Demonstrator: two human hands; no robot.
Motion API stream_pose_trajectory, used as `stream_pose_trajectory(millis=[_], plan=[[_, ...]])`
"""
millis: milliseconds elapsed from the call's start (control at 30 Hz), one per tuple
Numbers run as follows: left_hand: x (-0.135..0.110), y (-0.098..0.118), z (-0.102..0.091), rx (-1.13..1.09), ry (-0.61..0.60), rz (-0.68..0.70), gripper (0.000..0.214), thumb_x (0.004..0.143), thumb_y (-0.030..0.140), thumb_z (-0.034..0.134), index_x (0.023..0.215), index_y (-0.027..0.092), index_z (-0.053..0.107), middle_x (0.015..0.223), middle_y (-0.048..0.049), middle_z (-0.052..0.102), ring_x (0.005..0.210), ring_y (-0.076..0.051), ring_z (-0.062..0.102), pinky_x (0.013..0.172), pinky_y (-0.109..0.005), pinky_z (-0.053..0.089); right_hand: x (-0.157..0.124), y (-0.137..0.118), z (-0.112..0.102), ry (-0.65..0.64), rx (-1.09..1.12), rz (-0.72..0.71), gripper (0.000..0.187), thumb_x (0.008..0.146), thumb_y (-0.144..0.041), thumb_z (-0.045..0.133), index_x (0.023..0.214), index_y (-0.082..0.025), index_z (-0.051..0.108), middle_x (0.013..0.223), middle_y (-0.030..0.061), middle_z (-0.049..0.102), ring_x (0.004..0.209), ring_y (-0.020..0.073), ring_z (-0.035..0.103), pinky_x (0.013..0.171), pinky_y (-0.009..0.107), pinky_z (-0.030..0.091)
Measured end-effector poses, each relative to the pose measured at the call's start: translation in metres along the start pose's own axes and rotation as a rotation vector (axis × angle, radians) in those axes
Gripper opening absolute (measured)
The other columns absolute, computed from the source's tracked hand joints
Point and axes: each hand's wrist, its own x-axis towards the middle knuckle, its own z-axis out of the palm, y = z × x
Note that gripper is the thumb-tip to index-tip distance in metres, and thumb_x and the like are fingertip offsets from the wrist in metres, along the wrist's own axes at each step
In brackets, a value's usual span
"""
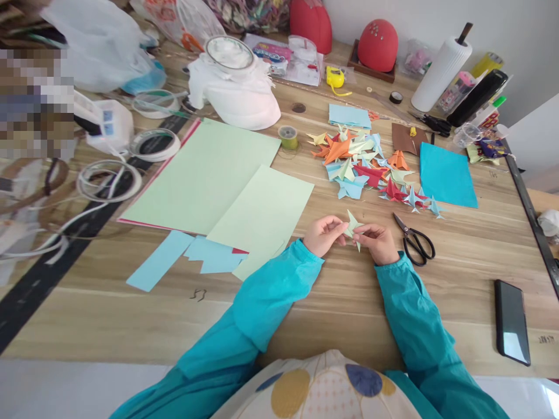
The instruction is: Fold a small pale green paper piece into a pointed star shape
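Note:
Between both hands is a small pale green folded paper crane with pointed tips, held just above the table. My left hand pinches its left side between thumb and finger. On the other side my right hand grips its lower right part, fingers closed. Beyond the hands lies a heap of folded paper cranes in orange, red, blue, yellow and pale green. Black-handled scissors rest just right of my right hand. Pale green paper sheets lie to the left of my left hand.
Blue paper scraps lie at the left, near coiled white cables. A bright blue paper stack is at the right, a phone at the front right. A thread spool, yellow tape measure and white roll stand farther back.

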Motion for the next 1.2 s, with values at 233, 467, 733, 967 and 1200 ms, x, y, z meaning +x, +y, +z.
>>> stream_pose_trajectory(millis=[233, 467, 733, 967, 1200], plan=[[0.0000, -0.0010, 0.0010, 0.063, 0.026, 0.024, 0.023, 0.064, 0.031, 0.065, 0.063, 0.014, 0.049, 0.048, 0.0023, 0.057, 0.044, -0.009, 0.054, 0.047, -0.020, 0.043, 0.0002, 0.0014, -0.0002, 0.003, 0.007, -0.014, 0.014, 0.059, -0.025, 0.073, 0.070, -0.020, 0.068, 0.058, -0.0004, 0.065, 0.051, 0.0128, 0.058, 0.052, 0.027, 0.046], [-0.0009, 0.0007, 0.0025, 0.064, 0.031, 0.028, 0.022, 0.064, 0.031, 0.064, 0.062, 0.015, 0.049, 0.049, 0.0025, 0.057, 0.044, -0.008, 0.054, 0.048, -0.020, 0.044, -0.0001, -0.0006, 0.0008, 0.010, -0.009, -0.005, 0.016, 0.058, -0.027, 0.073, 0.071, -0.019, 0.068, 0.059, 0.0006, 0.066, 0.052, 0.0131, 0.057, 0.053, 0.028, 0.047], [-0.0005, 0.0000, 0.0028, 0.055, 0.027, 0.034, 0.023, 0.064, 0.031, 0.065, 0.062, 0.014, 0.049, 0.049, 0.0023, 0.057, 0.043, -0.008, 0.053, 0.047, -0.020, 0.043, 0.0003, 0.0000, 0.0003, 0.011, -0.048, 0.002, 0.018, 0.057, -0.030, 0.073, 0.070, -0.019, 0.068, 0.058, 0.0007, 0.065, 0.051, 0.0136, 0.058, 0.051, 0.027, 0.047], [-0.0003, 0.0006, 0.0024, 0.046, 0.020, 0.009, 0.021, 0.064, 0.030, 0.065, 0.062, 0.014, 0.050, 0.048, 0.0017, 0.057, 0.043, -0.008, 0.053, 0.047, -0.021, 0.043, 0.0001, 0.0005, -0.0004, 0.004, -0.013, -0.001, 0.016, 0.058, -0.027, 0.073, 0.070, -0.019, 0.068, 0.058, 0.0004, 0.066, 0.051, 0.0137, 0.058, 0.051, 0.028, 0.046], [-0.0005, -0.0003, 0.0029, 0.040, 0.025, 0.032, 0.023, 0.063, 0.031, 0.065, 0.062, 0.014, 0.050, 0.049, 0.0016, 0.057, 0.043, -0.008, 0.053, 0.047, -0.021, 0.043, 0.0001, 0.0000, 0.0003, 0.023, -0.001, 0.023, 0.017, 0.057, -0.030, 0.073, 0.069, -0.019, 0.068, 0.059, 0.0005, 0.066, 0.051, 0.0143, 0.058, 0.053, 0.029, 0.047]])
